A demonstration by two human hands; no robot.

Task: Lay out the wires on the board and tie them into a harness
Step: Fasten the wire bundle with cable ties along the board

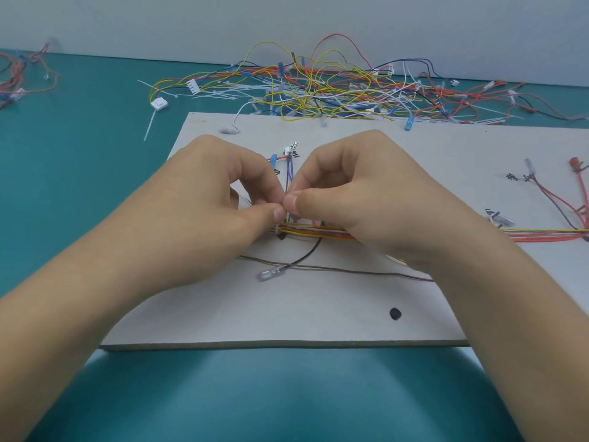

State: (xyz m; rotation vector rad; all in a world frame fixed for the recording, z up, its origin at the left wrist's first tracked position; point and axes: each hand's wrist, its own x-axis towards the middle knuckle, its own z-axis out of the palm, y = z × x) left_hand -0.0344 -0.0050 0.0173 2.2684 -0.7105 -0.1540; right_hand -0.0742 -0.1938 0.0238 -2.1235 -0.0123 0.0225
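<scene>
The left hand [223,193] and right hand [366,193] meet over the middle of the board [318,314], fingers curled and thumb tips almost touching. Between them they pinch a thin white strip [287,217] at the left end of the wire bundle [541,232]; what the strip is cannot be told. Blue wires [288,173] rise between the index fingers towards the board's far edge.

At the counter's [79,154] far left corner lies a small tangle of reddish wires [19,78]. A loose cable tie [149,124] and a white connector [158,104] lie just off the board's far left corner. A black wire [306,255] with a clear-sleeved terminal [266,275] crosses the board on the near side of the hands. The bundle runs flat to the board's right edge. A pile of loose wires [334,87] spreads along the counter's far edge, and red wires [557,202] branch near the right edge.
</scene>
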